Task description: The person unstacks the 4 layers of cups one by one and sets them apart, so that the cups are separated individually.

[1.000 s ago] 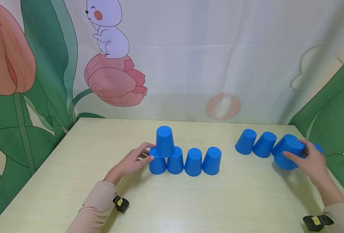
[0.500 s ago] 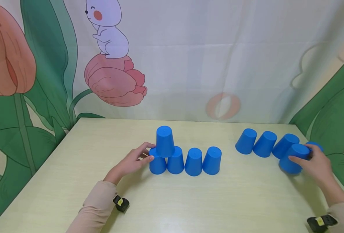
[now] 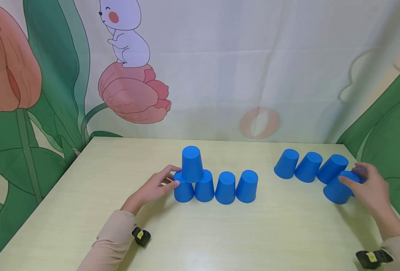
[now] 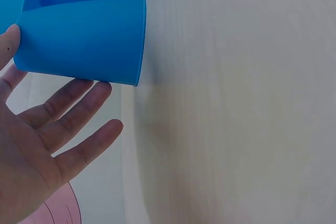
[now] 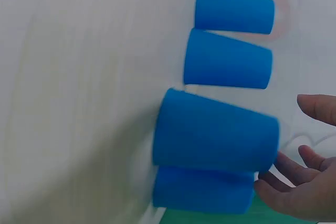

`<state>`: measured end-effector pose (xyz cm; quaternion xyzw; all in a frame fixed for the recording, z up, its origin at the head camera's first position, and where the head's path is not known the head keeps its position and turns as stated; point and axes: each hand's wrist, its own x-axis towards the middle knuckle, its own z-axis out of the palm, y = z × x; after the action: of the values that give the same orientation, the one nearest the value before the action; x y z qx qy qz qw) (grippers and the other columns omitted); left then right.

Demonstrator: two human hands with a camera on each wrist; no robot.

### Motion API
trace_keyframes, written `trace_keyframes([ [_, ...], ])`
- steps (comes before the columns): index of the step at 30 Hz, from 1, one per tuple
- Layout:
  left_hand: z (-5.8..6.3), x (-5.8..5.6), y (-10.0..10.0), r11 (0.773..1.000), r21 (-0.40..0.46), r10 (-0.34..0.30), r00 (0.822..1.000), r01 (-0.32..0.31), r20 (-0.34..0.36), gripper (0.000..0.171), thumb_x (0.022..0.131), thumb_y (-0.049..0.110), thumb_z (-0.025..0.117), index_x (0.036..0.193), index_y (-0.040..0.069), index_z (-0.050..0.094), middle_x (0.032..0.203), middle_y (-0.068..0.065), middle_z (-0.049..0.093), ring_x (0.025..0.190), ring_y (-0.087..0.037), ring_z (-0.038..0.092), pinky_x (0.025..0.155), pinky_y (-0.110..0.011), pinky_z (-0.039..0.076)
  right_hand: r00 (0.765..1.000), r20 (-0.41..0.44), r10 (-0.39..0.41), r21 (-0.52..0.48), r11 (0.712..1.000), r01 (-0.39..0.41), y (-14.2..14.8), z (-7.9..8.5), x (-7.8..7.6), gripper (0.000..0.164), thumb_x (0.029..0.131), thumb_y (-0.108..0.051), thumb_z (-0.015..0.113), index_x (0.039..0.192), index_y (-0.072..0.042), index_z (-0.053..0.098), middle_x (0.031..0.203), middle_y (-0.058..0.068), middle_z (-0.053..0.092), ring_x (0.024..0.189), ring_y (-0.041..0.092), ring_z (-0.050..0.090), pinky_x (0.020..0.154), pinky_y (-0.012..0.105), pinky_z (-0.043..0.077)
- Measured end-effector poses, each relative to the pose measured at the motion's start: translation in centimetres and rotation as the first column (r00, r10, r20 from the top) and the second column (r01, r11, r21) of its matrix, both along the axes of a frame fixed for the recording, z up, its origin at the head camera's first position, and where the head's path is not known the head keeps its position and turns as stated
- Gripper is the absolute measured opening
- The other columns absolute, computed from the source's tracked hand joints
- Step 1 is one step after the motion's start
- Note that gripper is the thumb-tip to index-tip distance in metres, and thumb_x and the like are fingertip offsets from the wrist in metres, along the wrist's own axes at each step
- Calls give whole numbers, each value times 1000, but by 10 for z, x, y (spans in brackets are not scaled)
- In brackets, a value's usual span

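Upside-down blue cups stand on the table. My left hand (image 3: 155, 186) is at the left cup (image 3: 183, 192) of a row, thumb and fingers on opposite sides. One more cup (image 3: 192, 163) sits above, bridging this cup and the cup beside it (image 3: 204, 190). In the left wrist view the thumb (image 4: 9, 43) overlaps the narrow end of a cup (image 4: 81, 40), with fingertips along its side. At the right, my right hand (image 3: 372, 186) is spread beside a front cup (image 3: 336, 190). In the right wrist view its thumb (image 5: 317, 107) stands apart from the near cup (image 5: 215, 132).
Two more cups, one here (image 3: 225, 188) and one at the row's end (image 3: 247, 186), continue the left row. Behind the right hand's cup stand a left cup (image 3: 286, 163), a middle cup (image 3: 308, 167) and a right cup (image 3: 332, 168). A patterned curtain (image 3: 213, 75) hangs behind the table (image 3: 220, 237).
The cup in my right hand has come down and right onto the table, in front of the back row. The right thumb and fingers have loosened from it. My left hand has stayed put.
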<state>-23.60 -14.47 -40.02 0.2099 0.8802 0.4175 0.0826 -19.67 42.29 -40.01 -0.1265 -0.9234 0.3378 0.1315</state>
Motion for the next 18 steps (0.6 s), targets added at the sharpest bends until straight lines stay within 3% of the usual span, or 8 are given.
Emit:
trace_keyframes([
  [2,0,-1,0,1000,0,0,1000,0,-2,43,92,32,53,130,18,41,112,-13,56,102,-30,54,86,-47,45,1000,-7,-10,-17,1000,10,-20,18,9,79,88,-43,54,142,1,17,137,32,29,120,54,27,86,66,30],
  [4,-1,-1,-1,1000,1,-1,1000,1,-2,43,92,32,53,130,18,41,111,-14,56,102,-30,55,85,-47,45,1000,-28,0,-15,1000,0,-31,26,13,78,88,-43,54,142,0,19,137,31,30,119,54,28,86,66,31],
  [5,-1,-1,-1,1000,2,-2,1000,2,-2,43,92,31,54,130,18,41,111,-13,56,102,-30,55,86,-47,45,1000,-27,12,-21,1000,-13,-46,40,21,76,89,-39,54,141,4,19,136,32,30,118,55,29,86,66,31],
  [10,-1,-1,-1,1000,6,-6,1000,6,-6,42,91,30,54,130,19,41,110,-13,57,101,-30,56,84,-46,46,995,-61,73,-29,997,-75,-59,42,21,75,89,-41,55,141,2,22,134,32,34,116,54,33,86,65,32],
  [11,-1,-1,0,1000,6,-6,1000,6,-6,42,91,30,54,130,19,41,110,-13,57,101,-30,56,84,-46,46,996,-69,61,-29,998,-63,-61,41,20,73,88,-41,56,141,-1,24,135,28,37,117,50,35,89,60,34],
  [17,-2,-1,-1,1000,2,-5,1000,5,-12,42,92,30,54,130,18,41,110,-13,57,100,-30,56,84,-46,46,985,-114,133,-26,990,-137,-77,49,21,69,88,-36,57,140,-2,27,133,27,40,120,44,35,94,56,33],
  [18,-2,-1,-1,1000,3,-5,1000,5,-12,41,92,29,54,130,18,41,110,-13,57,100,-30,56,84,-47,46,979,-116,166,-23,985,-169,-80,53,22,70,89,-36,57,140,1,25,133,30,38,120,48,34,91,60,31],
])
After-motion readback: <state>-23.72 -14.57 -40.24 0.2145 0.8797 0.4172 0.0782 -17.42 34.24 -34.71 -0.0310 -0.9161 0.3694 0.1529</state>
